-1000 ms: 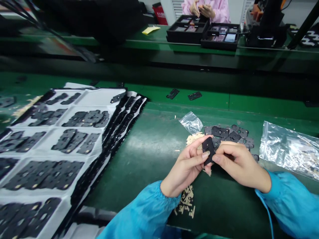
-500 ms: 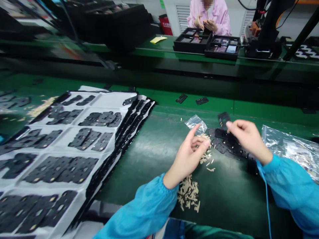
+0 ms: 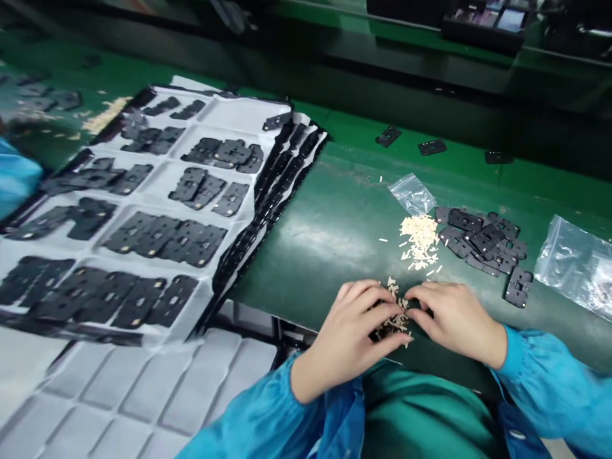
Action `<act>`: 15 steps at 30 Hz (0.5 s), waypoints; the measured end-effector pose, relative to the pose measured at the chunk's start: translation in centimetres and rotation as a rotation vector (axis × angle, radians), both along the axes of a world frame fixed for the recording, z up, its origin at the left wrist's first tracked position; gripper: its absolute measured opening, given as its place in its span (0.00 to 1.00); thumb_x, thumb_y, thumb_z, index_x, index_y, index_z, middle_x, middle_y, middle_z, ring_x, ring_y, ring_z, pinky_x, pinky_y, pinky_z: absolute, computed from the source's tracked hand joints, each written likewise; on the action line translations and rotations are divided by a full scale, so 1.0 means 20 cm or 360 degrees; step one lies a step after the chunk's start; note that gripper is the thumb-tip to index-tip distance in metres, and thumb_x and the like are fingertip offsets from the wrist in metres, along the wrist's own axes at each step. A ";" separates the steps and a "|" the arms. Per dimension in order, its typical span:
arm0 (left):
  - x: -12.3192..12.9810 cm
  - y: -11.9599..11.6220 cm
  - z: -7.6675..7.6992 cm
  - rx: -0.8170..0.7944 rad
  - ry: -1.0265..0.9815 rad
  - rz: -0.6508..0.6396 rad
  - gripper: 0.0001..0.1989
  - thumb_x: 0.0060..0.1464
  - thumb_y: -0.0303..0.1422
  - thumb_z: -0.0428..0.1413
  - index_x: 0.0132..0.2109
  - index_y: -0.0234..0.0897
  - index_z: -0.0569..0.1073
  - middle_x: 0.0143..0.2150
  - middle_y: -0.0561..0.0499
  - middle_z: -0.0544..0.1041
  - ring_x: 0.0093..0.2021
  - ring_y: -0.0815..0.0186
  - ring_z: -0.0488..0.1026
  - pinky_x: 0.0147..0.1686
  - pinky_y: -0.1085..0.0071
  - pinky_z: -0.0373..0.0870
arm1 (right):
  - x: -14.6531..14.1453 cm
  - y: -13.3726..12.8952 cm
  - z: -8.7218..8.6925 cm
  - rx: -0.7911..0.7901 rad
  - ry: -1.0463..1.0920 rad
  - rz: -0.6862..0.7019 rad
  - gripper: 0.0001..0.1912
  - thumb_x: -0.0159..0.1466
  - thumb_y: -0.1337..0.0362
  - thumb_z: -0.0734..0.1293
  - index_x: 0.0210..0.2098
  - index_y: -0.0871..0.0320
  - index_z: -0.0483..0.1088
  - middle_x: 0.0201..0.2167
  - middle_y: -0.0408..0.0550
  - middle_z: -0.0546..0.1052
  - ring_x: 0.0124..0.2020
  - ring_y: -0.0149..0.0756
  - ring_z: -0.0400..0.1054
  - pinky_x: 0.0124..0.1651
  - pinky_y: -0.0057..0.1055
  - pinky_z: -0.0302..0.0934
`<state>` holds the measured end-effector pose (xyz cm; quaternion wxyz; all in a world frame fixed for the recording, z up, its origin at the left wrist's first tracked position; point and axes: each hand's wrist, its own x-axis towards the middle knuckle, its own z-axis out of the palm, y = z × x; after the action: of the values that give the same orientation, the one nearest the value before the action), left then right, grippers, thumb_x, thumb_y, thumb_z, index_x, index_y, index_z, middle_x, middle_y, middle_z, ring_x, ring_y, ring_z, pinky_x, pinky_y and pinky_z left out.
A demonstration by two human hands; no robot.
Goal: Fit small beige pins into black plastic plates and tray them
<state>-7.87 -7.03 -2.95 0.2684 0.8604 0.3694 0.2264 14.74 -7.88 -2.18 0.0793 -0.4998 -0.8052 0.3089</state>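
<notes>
Right hand [image 3: 452,313] now beside left hand [image 3: 351,328] (both half-curled), at nearer beige pieces [image 3: 400,322]

The hands [image 3: 356,328] partly hide nearer tan pieces [image 3: 400,320].

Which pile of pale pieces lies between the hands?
The nearest pile, between left hand and right hand; a second pile lies by the small bag, a third pile beside the trays.

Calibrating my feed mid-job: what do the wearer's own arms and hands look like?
The left sleeve and right sleeve are bright blue, loose and wrinkled, gathered at the wrists. The left hand and right hand are bare, with no gloves visible.
</notes>
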 end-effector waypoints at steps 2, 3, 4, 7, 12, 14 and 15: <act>0.01 -0.03 -0.03 0.0051 0.0016 -0.0002 0.10 0.62 0.40 0.64 0.47 0.42 0.80 0.45 0.48 0.81 0.51 0.55 0.72 0.50 0.58 0.63 | 0.00 0.00 -0.01 -0.0025 -0.0005 -0.0056 0.03 0.68 0.67 0.69 0.42 0.55 0.75 0.31 0.43 0.79 0.33 0.35 0.73 0.36 0.31 0.56; 0.00 -0.04 -0.05 0.0058 0.0020 0.0003 0.08 0.63 0.38 0.63 0.46 0.42 0.80 0.45 0.48 0.81 0.51 0.54 0.72 0.50 0.58 0.63 | 0.00 0.01 -0.01 -0.0041 0.0000 -0.0094 0.02 0.67 0.67 0.69 0.40 0.55 0.75 0.30 0.42 0.78 0.32 0.35 0.72 0.35 0.31 0.56; 0.00 -0.03 -0.06 0.0057 0.0019 0.0008 0.07 0.63 0.38 0.63 0.46 0.42 0.80 0.44 0.48 0.82 0.51 0.54 0.72 0.50 0.58 0.63 | 0.00 0.01 -0.01 -0.0059 0.0006 -0.0135 0.02 0.67 0.67 0.69 0.38 0.55 0.75 0.28 0.41 0.77 0.31 0.34 0.71 0.35 0.31 0.55; -0.01 -0.01 -0.08 0.0058 -0.0005 -0.0013 0.05 0.63 0.37 0.63 0.43 0.42 0.80 0.44 0.48 0.82 0.51 0.53 0.73 0.50 0.58 0.62 | 0.01 0.02 0.01 -0.0119 0.0054 -0.0248 0.03 0.66 0.67 0.69 0.35 0.55 0.75 0.25 0.39 0.76 0.27 0.32 0.69 0.33 0.29 0.54; -0.01 0.04 -0.08 0.0137 -0.0005 -0.0061 0.04 0.65 0.34 0.60 0.44 0.40 0.79 0.44 0.48 0.82 0.51 0.54 0.73 0.51 0.58 0.62 | 0.04 0.11 0.04 0.0222 -0.0089 -0.0628 0.12 0.68 0.58 0.69 0.29 0.56 0.73 0.24 0.43 0.76 0.27 0.34 0.68 0.31 0.30 0.54; -0.01 0.04 -0.07 0.0185 -0.0004 -0.0053 0.05 0.66 0.33 0.59 0.45 0.39 0.79 0.45 0.47 0.82 0.52 0.54 0.73 0.52 0.57 0.62 | 0.06 0.12 0.05 0.0427 -0.0221 -0.0724 0.14 0.69 0.56 0.69 0.30 0.57 0.74 0.25 0.45 0.76 0.29 0.36 0.69 0.33 0.31 0.54; -0.01 0.04 -0.07 0.0201 0.0001 -0.0054 0.05 0.66 0.33 0.59 0.45 0.39 0.79 0.45 0.46 0.82 0.52 0.53 0.73 0.52 0.57 0.62 | 0.07 0.10 0.05 0.0459 -0.0219 -0.0711 0.12 0.70 0.56 0.69 0.33 0.57 0.75 0.26 0.45 0.75 0.30 0.37 0.69 0.34 0.32 0.55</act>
<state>-8.03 -6.21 -4.33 0.2173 0.8819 0.3397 0.2444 16.05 -5.94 -1.13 0.1611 -0.6685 -0.7141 0.1313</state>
